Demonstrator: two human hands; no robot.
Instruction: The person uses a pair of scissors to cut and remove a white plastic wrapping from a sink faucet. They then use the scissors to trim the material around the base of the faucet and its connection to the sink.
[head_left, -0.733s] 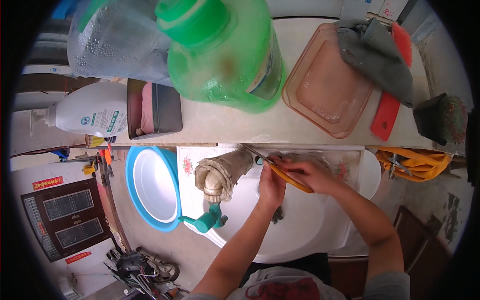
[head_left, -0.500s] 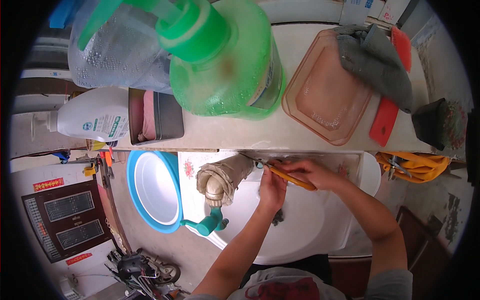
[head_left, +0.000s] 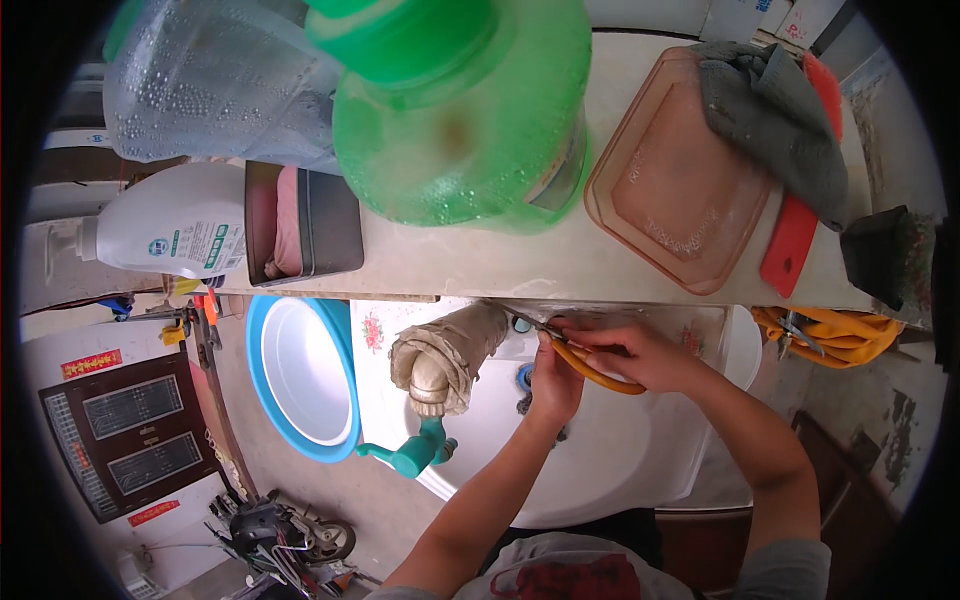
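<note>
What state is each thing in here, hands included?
Orange-handled tool: held over the white sink, open or shut unclear
Left hand: fingertips at the tool, grip partly hidden
Right hand: closed on the tool
Teal tap: no water stream visible
Pipe: partly wrapped
Green bottle: capped, droplets on its wall
Pink tray: one corner covered
Gray cloth: crumpled, overlapping the tray
Brown door: closed

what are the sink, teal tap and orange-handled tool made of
Sink: probably glazed ceramic, glossy white. Teal tap: likely plastic, smooth, evenly coloured. Orange-handled tool: grips seem plastic or rubber-coated, uniformly bright; the thin grey end suggests metal.
</note>
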